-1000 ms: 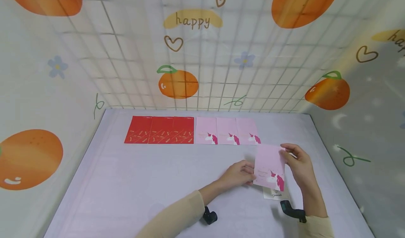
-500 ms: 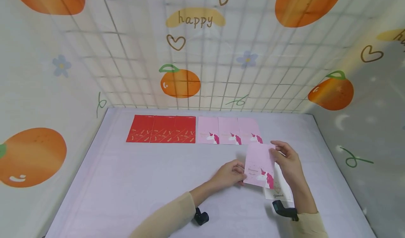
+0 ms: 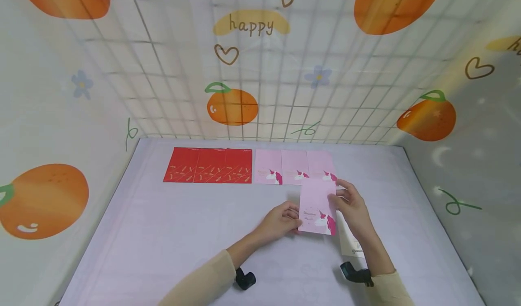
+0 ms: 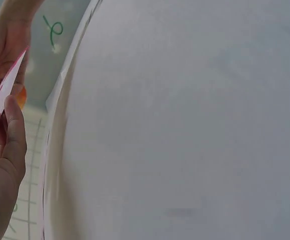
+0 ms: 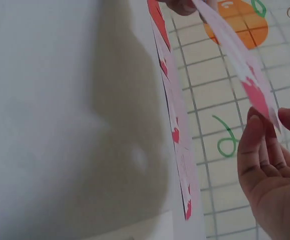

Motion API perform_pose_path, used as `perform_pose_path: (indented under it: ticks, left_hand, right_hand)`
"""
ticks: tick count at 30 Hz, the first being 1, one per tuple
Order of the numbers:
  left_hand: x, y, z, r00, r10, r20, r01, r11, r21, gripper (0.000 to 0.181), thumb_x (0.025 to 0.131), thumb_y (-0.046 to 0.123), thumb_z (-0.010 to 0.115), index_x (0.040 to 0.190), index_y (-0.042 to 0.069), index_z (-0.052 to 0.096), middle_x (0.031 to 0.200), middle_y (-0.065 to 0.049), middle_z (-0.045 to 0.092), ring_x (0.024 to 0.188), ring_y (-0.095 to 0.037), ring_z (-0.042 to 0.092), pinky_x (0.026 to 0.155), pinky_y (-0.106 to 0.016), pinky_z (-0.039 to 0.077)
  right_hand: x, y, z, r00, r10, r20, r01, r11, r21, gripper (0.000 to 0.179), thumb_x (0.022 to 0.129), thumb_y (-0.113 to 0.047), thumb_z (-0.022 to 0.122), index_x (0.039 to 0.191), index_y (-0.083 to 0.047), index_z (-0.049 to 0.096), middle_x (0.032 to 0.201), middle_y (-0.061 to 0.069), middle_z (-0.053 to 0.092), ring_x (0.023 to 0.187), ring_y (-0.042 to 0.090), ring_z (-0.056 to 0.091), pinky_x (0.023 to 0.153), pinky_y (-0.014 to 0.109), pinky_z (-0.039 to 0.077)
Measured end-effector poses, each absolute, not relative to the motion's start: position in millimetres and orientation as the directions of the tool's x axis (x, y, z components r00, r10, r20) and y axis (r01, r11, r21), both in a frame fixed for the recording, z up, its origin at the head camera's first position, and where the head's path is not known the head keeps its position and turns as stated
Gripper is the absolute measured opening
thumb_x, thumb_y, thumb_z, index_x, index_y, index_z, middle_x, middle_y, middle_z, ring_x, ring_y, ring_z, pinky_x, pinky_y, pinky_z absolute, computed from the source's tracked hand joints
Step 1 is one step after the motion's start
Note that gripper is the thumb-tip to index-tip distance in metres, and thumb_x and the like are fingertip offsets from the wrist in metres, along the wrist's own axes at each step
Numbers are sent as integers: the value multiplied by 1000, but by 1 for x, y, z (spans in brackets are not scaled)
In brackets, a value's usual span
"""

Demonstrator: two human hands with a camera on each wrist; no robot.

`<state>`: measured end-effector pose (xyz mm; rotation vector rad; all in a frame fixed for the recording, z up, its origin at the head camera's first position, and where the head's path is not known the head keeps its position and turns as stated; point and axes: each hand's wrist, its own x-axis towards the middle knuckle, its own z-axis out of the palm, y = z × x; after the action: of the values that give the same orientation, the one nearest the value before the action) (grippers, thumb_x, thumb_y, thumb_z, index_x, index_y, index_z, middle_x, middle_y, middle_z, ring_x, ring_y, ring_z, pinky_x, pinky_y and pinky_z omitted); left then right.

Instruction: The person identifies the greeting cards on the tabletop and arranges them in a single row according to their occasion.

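Observation:
A pink card with a unicorn print [image 3: 316,206] is held up off the table between both hands. My left hand [image 3: 281,222] pinches its lower left edge between thumb and fingers. At its upper right edge my right hand [image 3: 354,211] pinches it the same way. The left wrist view shows the card [image 4: 8,85] nearly edge-on, with the left hand [image 4: 4,155] at one end. In the right wrist view the card [image 5: 235,47] slants above the table, its near edge between the thumb and fingers of the right hand [image 5: 275,175].
Along the back of the table [image 3: 183,233] lie three red cards [image 3: 208,166] with gold marks, side by side. Three pink unicorn cards [image 3: 294,163] continue that row to the right. A white card [image 3: 350,240] lies partly hidden under the right forearm. Patterned cloth walls [image 3: 260,71] enclose the table.
Both hands have carried the pink card leftward, its top edge now overlapping the back row in the head view. The white card behind it was first more uncovered, then partly covered by the right arm.

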<state>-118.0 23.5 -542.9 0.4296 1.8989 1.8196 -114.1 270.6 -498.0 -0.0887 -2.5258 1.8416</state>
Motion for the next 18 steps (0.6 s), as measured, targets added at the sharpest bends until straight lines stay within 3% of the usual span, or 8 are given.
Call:
perform_pose_path:
  ticks: [6,18]
  left_hand:
    - [-122,9,-538,-858,505,-90,-104,0,995,29,95,8,68,121,8,57,99,-8,65,82,-27,72,77,-38,59]
    - [-131,-12,-537,-909,411,-74,-66,33,997,29,95,13,69,122,10,58,100,-6,67,84,-21,73,77,-34,59]
  right_hand:
    - [-113,258,-502,-1000,-3,-20,18,265,-964,58,98,-26,67,148,-14,42,115,20,59,101,24,67,85,25,54]
    - [-111,239,-507,-998,-57,7,-21,238,-971,46,98,-17,66,140,-10,49,109,20,61,92,25,68,79,29,57]
